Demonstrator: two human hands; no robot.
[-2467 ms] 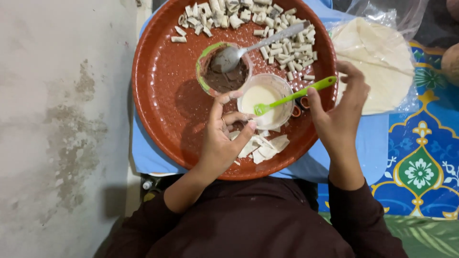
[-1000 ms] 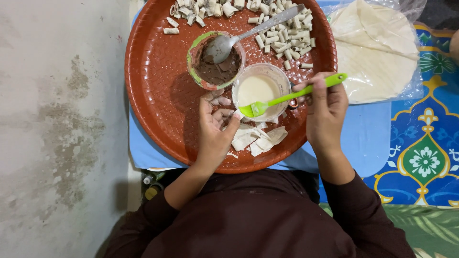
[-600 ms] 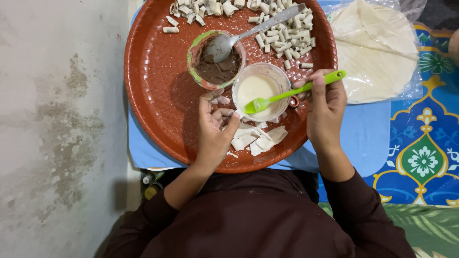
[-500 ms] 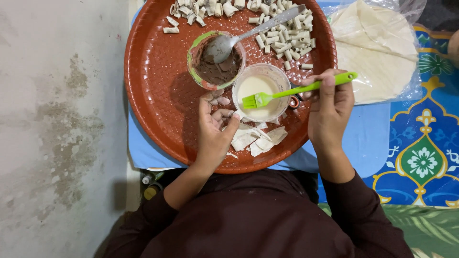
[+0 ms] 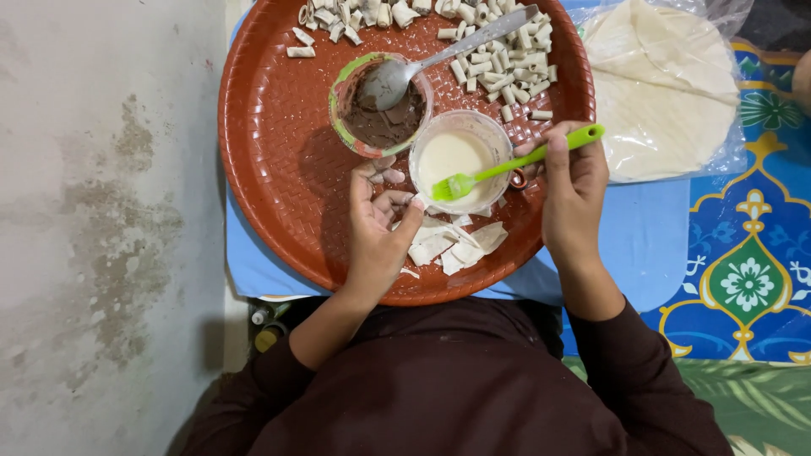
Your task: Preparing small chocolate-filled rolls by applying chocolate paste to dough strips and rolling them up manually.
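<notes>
A round red-brown tray (image 5: 270, 160) holds everything. My right hand (image 5: 574, 190) grips the handle of a green brush (image 5: 507, 165), whose bristles hang at the near rim of a clear cup of white paste (image 5: 456, 156). My left hand (image 5: 380, 224) pinches a small rolled piece of dough between thumb and fingers, just left of that cup. Several cut white dough pieces (image 5: 452, 245) lie on the tray under and beside my hands.
A green-rimmed cup of brown filling (image 5: 380, 114) holds a metal spoon (image 5: 448, 51). Several rolled dough tubes (image 5: 498, 51) line the far side of the tray. Flat round dough sheets in clear plastic (image 5: 667, 93) lie to the right on a blue patterned mat (image 5: 743, 253).
The brush head has moved from over the cup's middle to its near rim. My left hand stays on the small roll.
</notes>
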